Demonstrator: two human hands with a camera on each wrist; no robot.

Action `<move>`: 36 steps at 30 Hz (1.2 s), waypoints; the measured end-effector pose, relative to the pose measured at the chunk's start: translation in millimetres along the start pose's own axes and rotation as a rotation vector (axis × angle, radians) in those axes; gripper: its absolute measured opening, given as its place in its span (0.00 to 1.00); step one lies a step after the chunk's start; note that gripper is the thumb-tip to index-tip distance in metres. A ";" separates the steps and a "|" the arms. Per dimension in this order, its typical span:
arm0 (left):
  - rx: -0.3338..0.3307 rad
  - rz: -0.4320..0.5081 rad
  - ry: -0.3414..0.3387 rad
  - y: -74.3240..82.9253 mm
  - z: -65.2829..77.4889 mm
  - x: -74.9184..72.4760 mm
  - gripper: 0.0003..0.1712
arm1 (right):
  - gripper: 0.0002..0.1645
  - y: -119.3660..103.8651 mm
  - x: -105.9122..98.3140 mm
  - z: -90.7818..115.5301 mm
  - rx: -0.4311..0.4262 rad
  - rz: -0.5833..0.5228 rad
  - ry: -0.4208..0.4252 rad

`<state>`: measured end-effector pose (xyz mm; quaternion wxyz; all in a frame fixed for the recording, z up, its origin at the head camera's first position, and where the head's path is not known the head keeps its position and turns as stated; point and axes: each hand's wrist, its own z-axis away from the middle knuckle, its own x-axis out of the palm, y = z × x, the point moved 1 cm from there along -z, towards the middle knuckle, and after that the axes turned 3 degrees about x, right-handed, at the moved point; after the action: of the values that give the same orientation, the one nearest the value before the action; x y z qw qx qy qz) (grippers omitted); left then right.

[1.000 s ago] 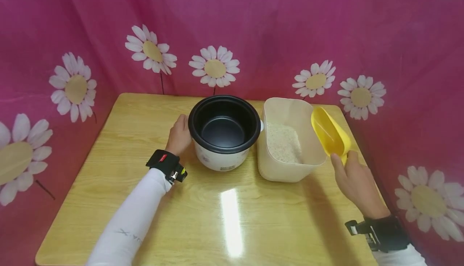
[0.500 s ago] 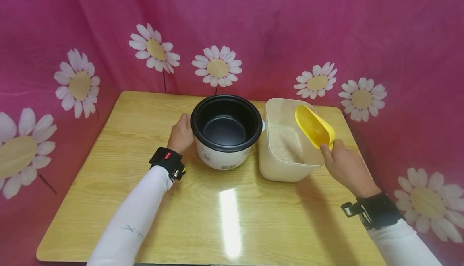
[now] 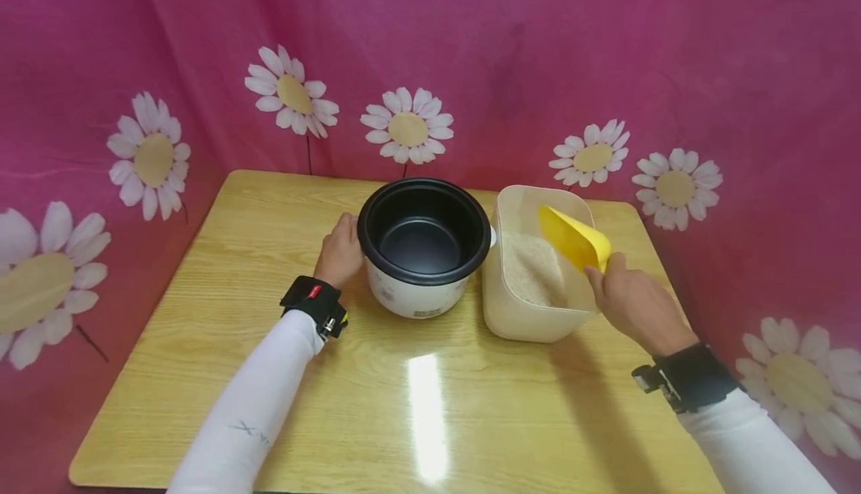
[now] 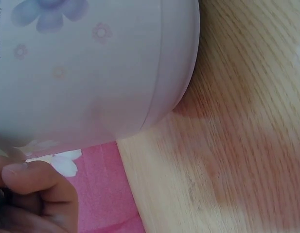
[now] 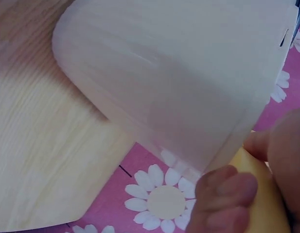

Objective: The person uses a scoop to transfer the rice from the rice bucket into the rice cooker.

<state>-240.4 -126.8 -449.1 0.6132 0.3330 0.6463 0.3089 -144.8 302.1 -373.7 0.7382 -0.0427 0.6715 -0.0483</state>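
Farther left than before, the right hand [image 3: 637, 303] holds the yellow plastic scoop [image 3: 575, 240], hollow turned from view, over the cream rectangular plastic bin [image 3: 528, 322].

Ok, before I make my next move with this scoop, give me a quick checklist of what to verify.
1. Right hand gripping the yellow scoop by its handle: ok.
2. Left hand at the side of the rice cooker: ok.
3. Cooker upright, uncovered, dark inside showing: ok.
4. Pale grain within the open container: ok, it covers the bottom.
5. Container steadied by a hand: not ok, neither hand grips it.
6. Grain in the scoop: cannot tell, its inside is turned out of view.
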 end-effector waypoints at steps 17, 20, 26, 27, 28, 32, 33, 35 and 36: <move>0.020 0.007 -0.006 1.0 0.3 -0.2 0.26 | 0.24 -15.1 -18.2 -21.6 -0.035 0.090 -0.095; 0.011 0.018 -0.013 0.6 1.8 -0.5 0.26 | 0.24 -21.1 -19.4 -28.8 -0.032 0.096 -0.138; 0.003 0.030 -0.013 0.9 1.2 0.0 0.26 | 0.22 -25.5 -12.3 -42.5 -0.033 0.066 -0.169; 0.003 0.029 -0.012 1.0 1.0 0.1 0.26 | 0.22 -26.1 -10.7 -44.8 -0.035 0.065 -0.169; 0.007 0.025 -0.008 1.1 0.9 0.1 0.26 | 0.21 -26.9 -9.3 -47.0 -0.035 0.065 -0.171; 0.002 0.026 -0.003 0.8 0.9 0.2 0.25 | 0.21 -31.6 -3.5 -54.3 -0.033 0.062 -0.170; 0.000 0.028 -0.005 0.6 1.0 0.2 0.26 | 0.21 -32.8 -1.5 -55.8 -0.030 0.064 -0.174; -0.003 0.031 -0.004 0.2 1.4 0.3 0.26 | 0.22 -35.3 2.7 -57.6 -0.011 0.066 -0.188; -0.005 0.032 -0.004 -0.1 1.7 0.4 0.26 | 0.22 -36.3 5.0 -58.0 -0.005 0.068 -0.194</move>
<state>-238.7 -126.6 -449.5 0.6104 0.3425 0.6387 0.3197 -202.6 265.6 -379.4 0.8007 -0.0259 0.5982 -0.0172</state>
